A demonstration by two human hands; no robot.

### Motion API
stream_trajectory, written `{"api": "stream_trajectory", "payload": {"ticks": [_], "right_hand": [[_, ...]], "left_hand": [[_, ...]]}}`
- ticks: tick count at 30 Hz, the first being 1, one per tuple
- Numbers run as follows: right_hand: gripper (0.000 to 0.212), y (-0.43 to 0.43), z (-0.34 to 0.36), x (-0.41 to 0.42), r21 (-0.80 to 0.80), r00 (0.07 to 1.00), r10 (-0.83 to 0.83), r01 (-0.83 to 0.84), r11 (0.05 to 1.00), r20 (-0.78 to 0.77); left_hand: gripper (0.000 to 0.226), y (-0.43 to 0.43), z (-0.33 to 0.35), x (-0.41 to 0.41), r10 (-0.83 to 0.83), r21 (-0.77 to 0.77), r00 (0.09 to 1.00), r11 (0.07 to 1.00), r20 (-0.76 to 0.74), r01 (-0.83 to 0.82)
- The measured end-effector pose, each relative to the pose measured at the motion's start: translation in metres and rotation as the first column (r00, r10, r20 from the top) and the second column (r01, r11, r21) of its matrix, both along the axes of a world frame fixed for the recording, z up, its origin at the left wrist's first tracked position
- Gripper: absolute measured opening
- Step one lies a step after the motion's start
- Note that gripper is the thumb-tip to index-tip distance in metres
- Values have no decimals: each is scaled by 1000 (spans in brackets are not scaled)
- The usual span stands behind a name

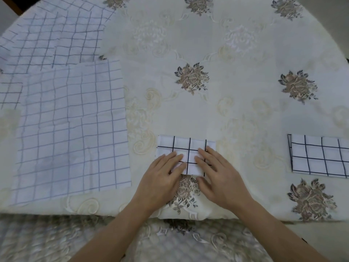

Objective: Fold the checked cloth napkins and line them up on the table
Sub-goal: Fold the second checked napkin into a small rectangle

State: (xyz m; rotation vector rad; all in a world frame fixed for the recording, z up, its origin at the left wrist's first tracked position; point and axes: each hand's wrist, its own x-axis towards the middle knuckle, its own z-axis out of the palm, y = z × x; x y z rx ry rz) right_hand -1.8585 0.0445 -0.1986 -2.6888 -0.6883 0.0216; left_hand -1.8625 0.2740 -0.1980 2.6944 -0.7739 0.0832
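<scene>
Where we are pressing: folded napkin (186, 148), left hand (162, 178) and right hand (219, 176) flat, slightly apart.
Its right: second napkin (319, 156), folded.

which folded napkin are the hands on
The small folded napkin at centre front, under the left hand and right hand; the other folded napkin lies untouched, far right.

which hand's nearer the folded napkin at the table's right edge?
Right. The right hand lies left of that folded napkin, apart from it; the left hand lies farther left.
</scene>
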Motion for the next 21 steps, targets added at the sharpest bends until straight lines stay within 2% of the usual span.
{"api": "stream_trajectory", "payload": {"ticks": [6, 10, 12, 14, 17, 21], "right_hand": [[45, 0, -3, -5, 14, 1000, -25, 25, 1000, 16], [40, 16, 7, 8, 108, 987, -118, 106, 988, 110], [42, 27, 10, 22, 116, 982, -148, 135, 984, 116], [46, 39, 6, 34, 83, 984, -155, 148, 986, 92], [52, 47, -8, 38, -13, 989, -143, 143, 990, 25], [68, 37, -13, 30, -192, 993, -118, 112, 975, -22]], "left_hand": [[38, 3, 0, -9, 2, -77, 992, 997, -124, -12], [28, -7, 17, 16, 88, -196, 996, 977, -2, -86], [36, -15, 22, 34, 143, -127, 990, 982, 11, -141], [49, -23, 17, 47, 181, 34, 983, 983, -25, -180], [61, -23, 0, 49, 163, 231, 981, 964, -105, -135], [68, -9, -15, 43, 132, 300, 983, 950, -124, -90]]}}
